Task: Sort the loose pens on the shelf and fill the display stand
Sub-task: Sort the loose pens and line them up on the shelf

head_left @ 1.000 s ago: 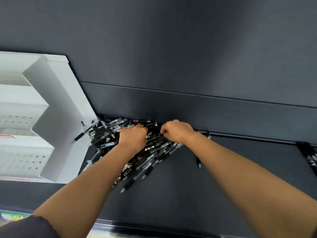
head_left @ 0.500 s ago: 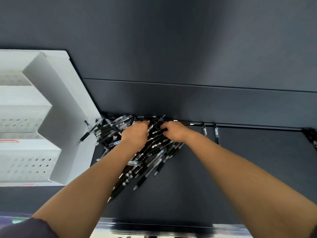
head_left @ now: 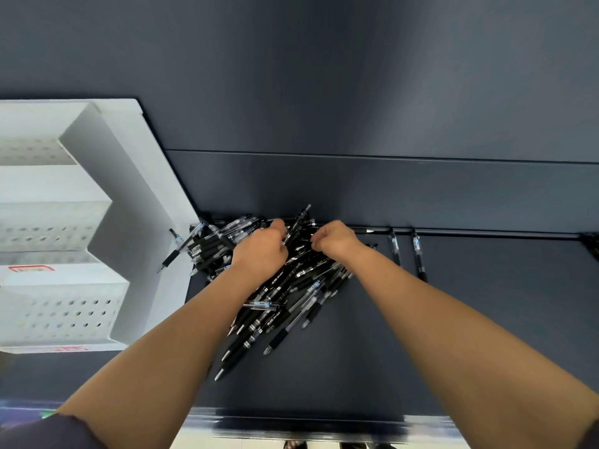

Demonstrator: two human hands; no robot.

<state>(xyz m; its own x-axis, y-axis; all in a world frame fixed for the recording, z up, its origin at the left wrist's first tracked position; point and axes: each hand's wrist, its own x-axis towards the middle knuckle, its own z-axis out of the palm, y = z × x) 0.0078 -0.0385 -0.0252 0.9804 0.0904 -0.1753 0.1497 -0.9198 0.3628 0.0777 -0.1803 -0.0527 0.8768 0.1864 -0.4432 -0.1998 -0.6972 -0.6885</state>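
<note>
Left grip [head_left: 259,251] seemingly clutches half-hidden pens [head_left: 285,306]

Soft, even light leaves hardly any shadow, and a pale sheen spreads across the upper right of the matte dark grey back panel [head_left: 453,108]. The white perforated plastic display stand [head_left: 139,189] is brightest, slightly washed out, its holes fuzzy. Clear barrels in the heap of black and clear plastic pens [head_left: 285,296] glint, and those by my left hand [head_left: 259,251] smear. The wide lens slants the stand, and the front lip of the dark grey shelf [head_left: 405,351] is blurred.
</note>
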